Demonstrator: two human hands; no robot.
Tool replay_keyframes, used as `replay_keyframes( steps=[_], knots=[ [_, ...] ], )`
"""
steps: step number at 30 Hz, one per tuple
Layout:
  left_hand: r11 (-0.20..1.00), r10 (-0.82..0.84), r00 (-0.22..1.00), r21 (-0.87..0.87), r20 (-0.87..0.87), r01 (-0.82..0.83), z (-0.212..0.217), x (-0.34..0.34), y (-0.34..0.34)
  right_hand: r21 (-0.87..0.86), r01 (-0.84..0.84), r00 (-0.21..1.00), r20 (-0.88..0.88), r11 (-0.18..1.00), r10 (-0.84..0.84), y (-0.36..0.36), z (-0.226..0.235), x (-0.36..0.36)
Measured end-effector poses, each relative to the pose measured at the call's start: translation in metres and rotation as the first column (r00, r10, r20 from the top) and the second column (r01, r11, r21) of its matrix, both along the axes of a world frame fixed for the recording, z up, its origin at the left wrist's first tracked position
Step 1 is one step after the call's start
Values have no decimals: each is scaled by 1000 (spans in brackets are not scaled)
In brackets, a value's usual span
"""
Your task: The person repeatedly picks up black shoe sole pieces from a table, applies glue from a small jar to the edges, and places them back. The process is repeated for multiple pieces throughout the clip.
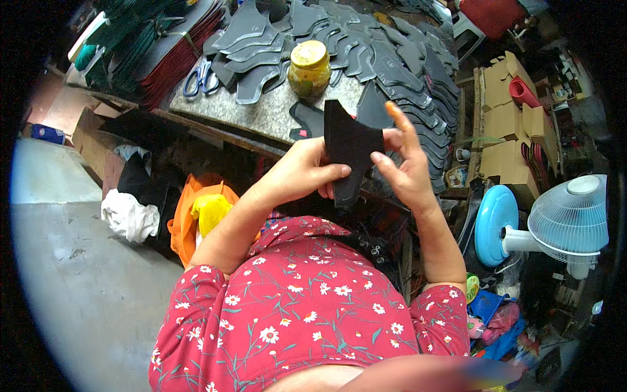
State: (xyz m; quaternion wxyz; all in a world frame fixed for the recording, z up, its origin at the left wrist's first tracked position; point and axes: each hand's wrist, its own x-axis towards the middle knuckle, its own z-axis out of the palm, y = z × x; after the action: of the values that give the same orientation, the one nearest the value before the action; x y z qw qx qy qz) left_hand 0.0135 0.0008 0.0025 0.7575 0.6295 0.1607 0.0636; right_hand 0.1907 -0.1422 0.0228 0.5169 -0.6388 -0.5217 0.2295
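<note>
My left hand (pixel 304 171) grips a flat black shoe-upper piece (pixel 349 147), thumb on its face and fingers behind its lower left edge. The piece is held upright in front of me and widens toward the right. At its right edge is my right hand (pixel 408 163), with the thumb and index finger apart. The raised index fingertip carries an orange-yellow smear. Some of the right fingers lie close against the edge; whether they press on it is hard to tell. Just beyond stands a smeared glue jar (pixel 309 68). Another dark piece (pixel 307 119) lies behind my left hand.
Overlapping rows of dark cut pieces (pixel 398 85) cover much of the worktable (pixel 228 117). Blue-handled scissors (pixel 200 80) lie at its left. A white-and-blue fan (pixel 562 219) and cardboard boxes (pixel 513 144) are on the right. Orange and white cloths (pixel 130 215) hang at the left.
</note>
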Motion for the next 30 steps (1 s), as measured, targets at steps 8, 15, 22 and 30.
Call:
replay_keyframes(
  steps=[8,15,22,30],
  knots=[
    [342,434,741,667,513,-662,-22,14,34,99,146,986,-98,984,-136,11,8,26],
    [-48,307,619,662,723,-748,-50,31,54,124,253,943,-253,959,-216,58,27,92],
    [-48,314,731,780,605,-624,-47,31,52,214,254,955,-209,943,-210,174,39,149],
    [-97,298,716,766,631,-635,-45,32,52,-37,168,985,-37,985,-170,326,-21,159]
  ],
)
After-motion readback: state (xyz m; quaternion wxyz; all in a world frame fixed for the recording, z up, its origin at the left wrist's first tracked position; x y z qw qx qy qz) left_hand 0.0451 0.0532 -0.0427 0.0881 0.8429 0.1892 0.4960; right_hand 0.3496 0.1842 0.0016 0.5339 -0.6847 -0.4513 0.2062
